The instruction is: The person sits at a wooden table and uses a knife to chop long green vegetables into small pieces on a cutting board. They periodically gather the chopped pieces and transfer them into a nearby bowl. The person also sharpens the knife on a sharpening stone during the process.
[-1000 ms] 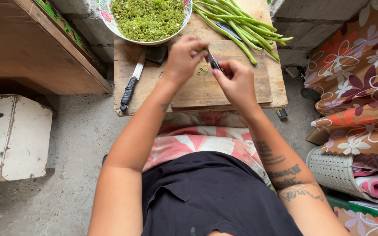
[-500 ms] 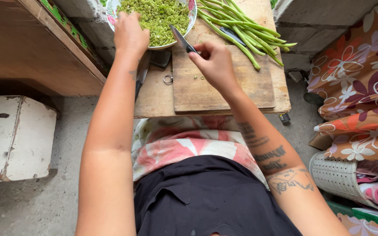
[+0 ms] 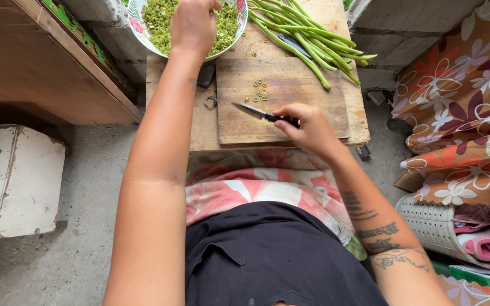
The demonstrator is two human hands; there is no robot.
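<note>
the wooden cutting board (image 3: 307, 107) lies on a low wooden table (image 3: 199, 127), and everything else sits around it. the right hand (image 3: 307, 126) rests over the board's near edge, fingers clenched around the dark handle of a small knife (image 3: 253, 110); the blade points to the left across the board, tip close to its left edge. a few chopped green bits (image 3: 260, 90) lie scattered on the board just beyond the blade.

the left hand (image 3: 193, 24) reaches past the board's far left corner into a floral-rimmed bowl (image 3: 138, 25) full of chopped green beans (image 3: 160, 20). its fingers curl down into the pile, and i cannot tell whether they grasp anything.

a bundle of whole long beans (image 3: 313, 39) lies slantwise over the board's far right corner, touching it. a small metal ring (image 3: 210, 102) sits on the table just left of the board.
</note>
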